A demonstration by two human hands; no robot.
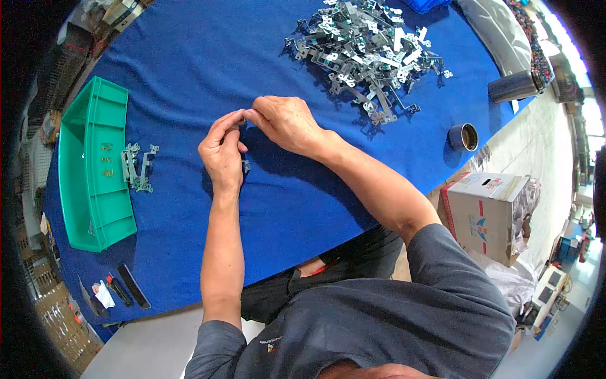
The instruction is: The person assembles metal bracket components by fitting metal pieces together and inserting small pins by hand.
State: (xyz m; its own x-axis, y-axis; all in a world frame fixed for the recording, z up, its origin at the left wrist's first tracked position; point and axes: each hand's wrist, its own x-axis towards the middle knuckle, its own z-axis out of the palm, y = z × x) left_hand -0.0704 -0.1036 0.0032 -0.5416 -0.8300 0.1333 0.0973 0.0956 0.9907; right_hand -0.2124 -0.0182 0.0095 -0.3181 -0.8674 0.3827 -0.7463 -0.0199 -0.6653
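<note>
My left hand (223, 151) is closed around a metal bracket (245, 167), whose end shows beside the palm. Its fingertips meet those of my right hand (285, 122), which is pinched on something too small to make out. Both hands are over the blue cloth (183, 240). Left of them, a few metal brackets (137, 169) lie beside a green bin (112, 218) that has small brass-coloured parts (107, 161) in it. A large heap of metal brackets (372, 57) is at the top right.
A metal flask (514, 86) and a round cup (463, 137) are at the right edge. A cardboard box (485, 211) stands beyond that edge. Tools (118, 290) and a white tissue (103, 295) lie at the lower left.
</note>
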